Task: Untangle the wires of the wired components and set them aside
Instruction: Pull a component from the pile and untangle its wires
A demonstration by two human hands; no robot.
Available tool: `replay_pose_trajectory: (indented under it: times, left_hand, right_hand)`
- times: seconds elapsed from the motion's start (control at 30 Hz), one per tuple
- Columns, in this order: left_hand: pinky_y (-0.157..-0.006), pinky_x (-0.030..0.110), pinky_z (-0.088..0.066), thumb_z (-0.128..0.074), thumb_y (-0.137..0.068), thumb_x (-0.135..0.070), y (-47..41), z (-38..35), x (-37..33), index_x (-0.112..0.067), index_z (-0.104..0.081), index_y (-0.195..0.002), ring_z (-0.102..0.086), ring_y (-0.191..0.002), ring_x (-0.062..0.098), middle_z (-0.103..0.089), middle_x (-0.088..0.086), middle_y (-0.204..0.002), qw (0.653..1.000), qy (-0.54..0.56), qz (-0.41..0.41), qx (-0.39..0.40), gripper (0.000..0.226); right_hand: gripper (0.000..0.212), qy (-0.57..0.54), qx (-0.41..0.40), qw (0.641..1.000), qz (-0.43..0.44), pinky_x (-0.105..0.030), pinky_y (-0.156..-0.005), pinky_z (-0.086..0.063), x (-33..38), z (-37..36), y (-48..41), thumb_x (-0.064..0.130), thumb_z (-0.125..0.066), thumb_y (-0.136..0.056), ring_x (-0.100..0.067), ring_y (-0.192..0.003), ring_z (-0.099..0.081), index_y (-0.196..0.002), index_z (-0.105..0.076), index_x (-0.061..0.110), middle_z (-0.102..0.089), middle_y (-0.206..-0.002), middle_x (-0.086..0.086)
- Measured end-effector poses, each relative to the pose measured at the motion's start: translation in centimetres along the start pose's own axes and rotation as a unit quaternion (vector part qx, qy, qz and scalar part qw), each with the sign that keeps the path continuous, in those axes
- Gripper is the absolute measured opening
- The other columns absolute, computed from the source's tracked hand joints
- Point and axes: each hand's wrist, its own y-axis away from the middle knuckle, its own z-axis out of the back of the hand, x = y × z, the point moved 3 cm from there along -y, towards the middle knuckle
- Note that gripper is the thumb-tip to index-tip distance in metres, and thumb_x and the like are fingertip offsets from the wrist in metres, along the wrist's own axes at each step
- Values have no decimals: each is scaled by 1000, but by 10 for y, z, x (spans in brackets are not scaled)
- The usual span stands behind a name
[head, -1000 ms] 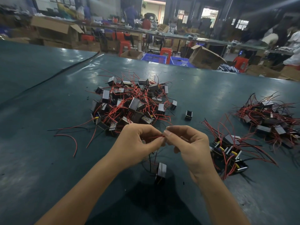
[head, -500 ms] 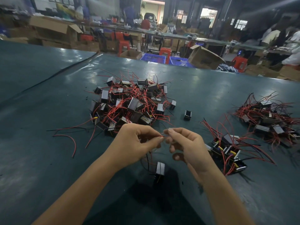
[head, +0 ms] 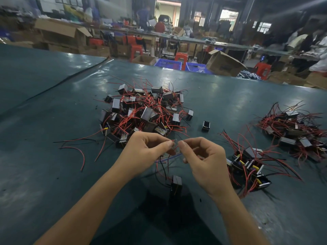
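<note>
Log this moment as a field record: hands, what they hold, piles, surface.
left hand: pinches wires
right hand: pinches the same wires, fingertips close to the left's
component: black block below the hands
tangled pile: beyond the hands, mostly red wires
near pile: beside right hand
far pile: farther right
table: dark green

Dim workshop: green table (head: pixel 53 106) near, long workbench (head: pixel 194 40) far, cardboard boxes (head: pixel 60 32) left, red stools (head: pixel 136 49), blue crates (head: pixel 168 64), bright doorway (head: pixel 168 9), windows (head: pixel 228 16).
</note>
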Motion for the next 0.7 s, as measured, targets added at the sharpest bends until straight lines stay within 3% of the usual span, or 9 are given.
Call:
replay_pose_trajectory:
  times: [0.1, 0.23, 0.33, 0.5, 0.6, 0.7]
  left_hand:
    - [-72, 16, -54, -66, -89, -6, 1, -3, -2, -17, -77, -85, -73, -78, 12, -76, 0, -77, 1000, -4, -1, 25, 16]
    - [-76, 25, -57, -66, -89, -5, 2, -3, -4, -18, -76, -84, -73, -78, 17, -76, 3, -76, 999, -3, 2, 36, 18]
    - [-70, 22, -53, -66, -89, -6, 4, -4, -6, -24, -77, -78, -70, -74, 17, -76, 1, -75, 999, -8, 3, 48, 24]
    - [-64, 17, -51, -66, -89, -7, 4, -5, -8, -22, -77, -79, -67, -68, 12, -75, -2, -72, 998, -24, -3, 53, 22]
    - [-62, 9, -46, -64, -90, -3, 5, -4, -11, -21, -76, -78, -65, -63, 1, -72, -7, -67, 998, -13, -11, 61, 24]
    - [-64, 9, -46, -63, -90, -2, 5, -4, -11, -18, -75, -79, -66, -65, 2, -73, -4, -68, 998, -5, -10, 66, 24]
  right_hand:
    - [5, 62, -4, 995, 83, -12, -56, -43, 4, -2, 1, 19, -75, -83, -12, -72, -63, -83, -74, 14, -66, -83, 7]
    - [4, 42, -14, 995, 88, -25, -50, -48, 1, -1, 0, 11, -76, -83, -18, -78, -63, -85, -75, 14, -65, -93, 5]
    - [12, 28, -7, 994, 104, -18, -55, -47, 3, 0, 1, 6, -73, -83, -15, -78, -65, -88, -73, 17, -68, -89, 8]
    - [8, 8, 18, 999, 51, -11, -54, -46, -2, -2, 1, 7, -72, -86, -5, -71, -67, -88, -72, 15, -71, -79, 10]
    - [7, -8, 27, 1000, 5, -17, -55, -50, -5, -2, 1, 16, -71, -87, -7, -70, -67, -90, -71, 22, -72, -79, 11]
    - [3, 5, 29, 1000, -1, -26, -55, -53, -5, -1, 1, 24, -69, -87, -13, -70, -67, -86, -71, 22, -72, -78, 6]
